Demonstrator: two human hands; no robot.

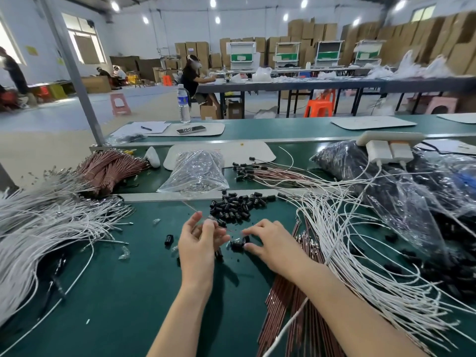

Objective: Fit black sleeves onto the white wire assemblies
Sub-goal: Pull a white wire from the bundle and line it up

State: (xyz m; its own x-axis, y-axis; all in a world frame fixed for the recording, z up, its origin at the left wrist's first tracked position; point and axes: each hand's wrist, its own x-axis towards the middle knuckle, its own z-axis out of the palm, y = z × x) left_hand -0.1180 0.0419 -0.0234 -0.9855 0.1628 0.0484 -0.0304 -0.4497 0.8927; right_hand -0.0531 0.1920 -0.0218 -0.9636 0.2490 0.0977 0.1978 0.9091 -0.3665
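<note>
The small black cylindrical plastic sleeve (237,245) lies on the green bench mat (128,292) just below the centre of the frame, between the two hands. The right hand (269,244) pinches it: thumb and forefinger are curled onto its right end, and the other fingers are bent down toward the mat. The left hand (199,243) is raised just to the left, fingers half curled, and pinches a thin wire (192,207) near its metal end. Motion blur hides the exact contact.

Handling, as judged: the sleeve is light, rigid and smooth, so it is likely to roll or slip from a loose grip. It should be taken by the barrel, with the bore left clear. The thin wire is limp and should be held close behind the terminal so that the end does not buckle on entry.

A heap of loose black sleeves (237,206) lies directly above the hands, at centre frame. White wire assemblies (51,222) fan across the left of the frame, and more spread over the right. A bundle of copper-brown wires (296,318) runs under the right forearm to the lower edge. A clear plastic bag (195,171) of small parts stands above centre.
</note>
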